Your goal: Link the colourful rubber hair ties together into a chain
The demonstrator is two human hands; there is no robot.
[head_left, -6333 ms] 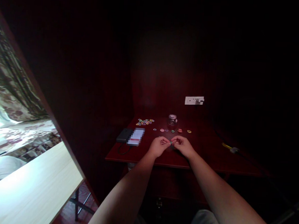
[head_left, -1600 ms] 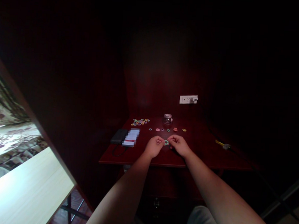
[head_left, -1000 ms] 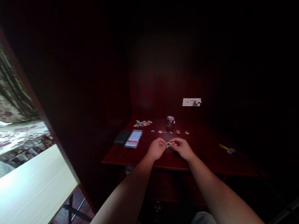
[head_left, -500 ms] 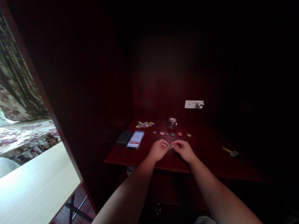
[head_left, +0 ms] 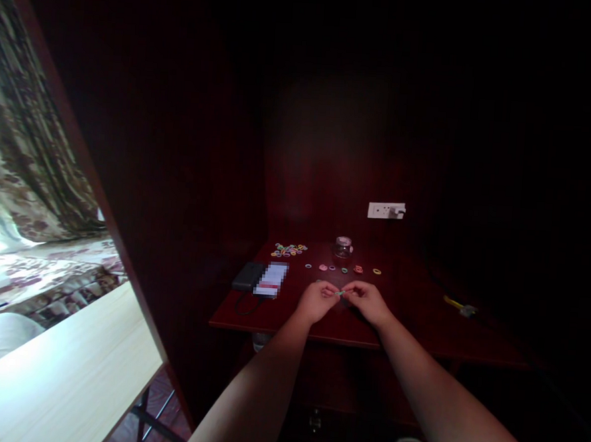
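One green ring (head_left: pixel 340 293) pinched between closed left grip (head_left: pixel 316 302) and right grip (head_left: pixel 369 303); beyond them, six loose rings (head_left: pixel 344 271), one jar (head_left: pixel 343 247).

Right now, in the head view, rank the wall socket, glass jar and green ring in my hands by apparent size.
1. wall socket, wider, but close to the jar: unsure.
2. glass jar.
3. green ring, pinched between left hand and right hand: smallest.

On the table (head_left: pixel 410 308), a row of rings (head_left: pixel 342 269) lies before the jar (head_left: pixel 342 247), a ring pile (head_left: pixel 288 250) to its left.
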